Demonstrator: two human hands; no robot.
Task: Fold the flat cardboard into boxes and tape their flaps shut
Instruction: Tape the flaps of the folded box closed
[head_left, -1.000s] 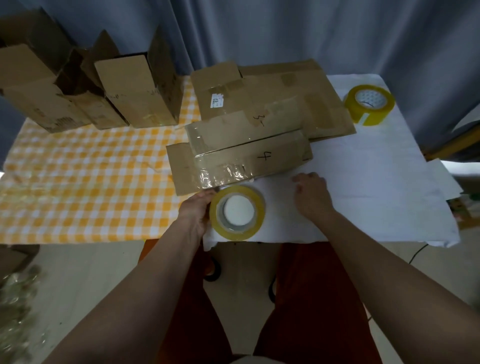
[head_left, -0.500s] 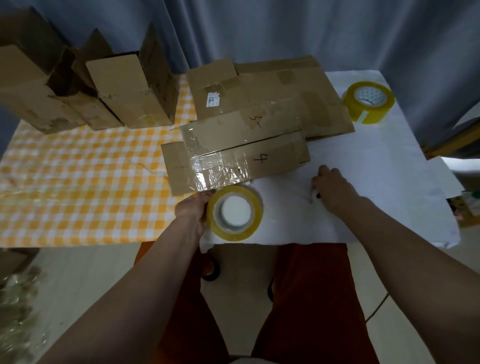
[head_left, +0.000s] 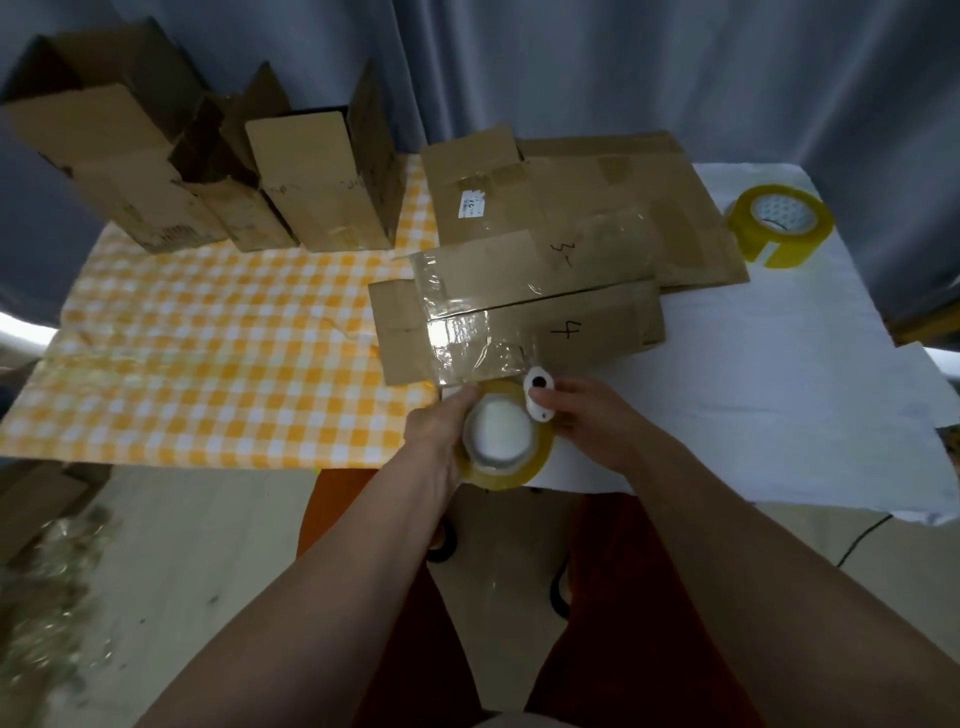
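Near edge, centre: tape roll gripped by left hand, fingers curled round its left side, roll overhanging the table edge.
Writing: "4" on nearest flat cardboard; "3-" on flat piece just behind it; small white label on far flat cardboard, print unreadable.
Right hand: pinches small white tool with dark spot, held against roll's top right rim.
Far right: second tape roll on white cloth, well apart from hands.
Far left: folded boxes upright, flaps open, on yellow checked cloth.
Floor, left: crumpled clear tape scraps.
Obstruction: glossy tape on "4" piece lies just beside the hands.
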